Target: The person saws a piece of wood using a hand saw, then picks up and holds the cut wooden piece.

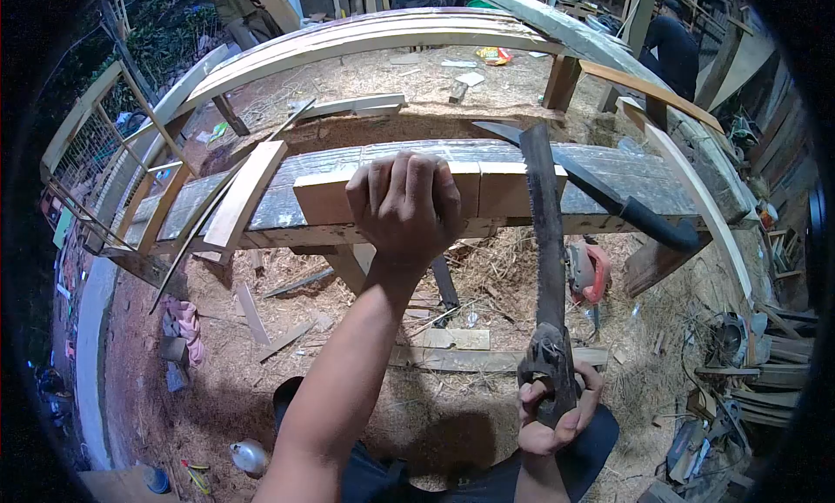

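Note:
My left hand [404, 203] is closed over the top edge of a short wooden board [326, 199] on the weathered bench [322, 159]. A narrow dark line crosses the board right of that hand, and the portion beyond it [504, 194] sits in line with the rest. My right hand [557, 416] is wrapped round the dark handle of a handsaw [548, 242]. The saw points away from me, its toothed blade passing in front of the board's right end. Behind the blade, a machete [644, 214] with a black handle lies across the bench.
A loose plank [245, 194] lies across the bench at left, near a wooden frame [161, 203]. A red power tool [591, 273] rests on the sawdust-covered ground below. Long timbers [374, 38] span the back. Other people [674, 46] are at the far edges.

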`<control>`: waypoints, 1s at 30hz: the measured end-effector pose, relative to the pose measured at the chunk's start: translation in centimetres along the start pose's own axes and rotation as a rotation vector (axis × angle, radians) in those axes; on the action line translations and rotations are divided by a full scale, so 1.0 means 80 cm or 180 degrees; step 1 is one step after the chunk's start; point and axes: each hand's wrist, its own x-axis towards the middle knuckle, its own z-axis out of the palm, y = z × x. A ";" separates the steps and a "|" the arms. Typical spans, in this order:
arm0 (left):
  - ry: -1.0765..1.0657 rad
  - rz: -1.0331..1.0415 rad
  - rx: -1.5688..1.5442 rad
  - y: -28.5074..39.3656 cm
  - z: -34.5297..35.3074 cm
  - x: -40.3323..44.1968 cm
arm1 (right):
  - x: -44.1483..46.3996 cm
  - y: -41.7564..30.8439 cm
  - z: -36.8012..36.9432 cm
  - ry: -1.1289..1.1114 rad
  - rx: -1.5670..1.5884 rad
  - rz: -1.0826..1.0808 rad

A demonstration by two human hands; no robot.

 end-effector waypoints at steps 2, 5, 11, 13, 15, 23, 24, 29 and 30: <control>-0.0048 -0.0045 0.0002 0.001 -0.002 0.001 | 0.000 0.004 -0.002 -0.0035 0.0251 0.0059; 0.0022 -0.0010 -0.0004 0.001 -0.001 0.001 | -0.001 0.006 -0.005 0.0022 0.0447 0.0130; 0.0163 0.0024 -0.0001 0.000 0.003 0.001 | -0.015 0.026 -0.016 -0.0266 0.0157 0.0201; 0.0164 0.0004 -0.0025 0.002 0.003 0.002 | -0.016 0.020 -0.009 -0.0044 0.0275 0.0139; 0.0162 -0.0016 -0.0053 0.003 0.002 0.002 | -0.009 0.009 -0.009 -0.0152 0.0033 0.0186; -0.0050 -0.0029 0.0035 0.004 -0.004 0.005 | 0.000 -0.006 -0.005 -0.0470 -0.0359 0.0264; -0.0039 -0.0028 0.0028 0.004 -0.005 0.005 | 0.000 -0.003 -0.005 -0.0510 -0.0341 0.0265; -0.0152 -0.0011 -0.0050 0.006 -0.010 0.011 | -0.004 0.006 -0.004 -0.0502 0.0241 0.0418; -0.0129 -0.0002 -0.0050 0.007 -0.012 0.015 | -0.001 0.002 0.001 -0.0480 0.0280 0.0237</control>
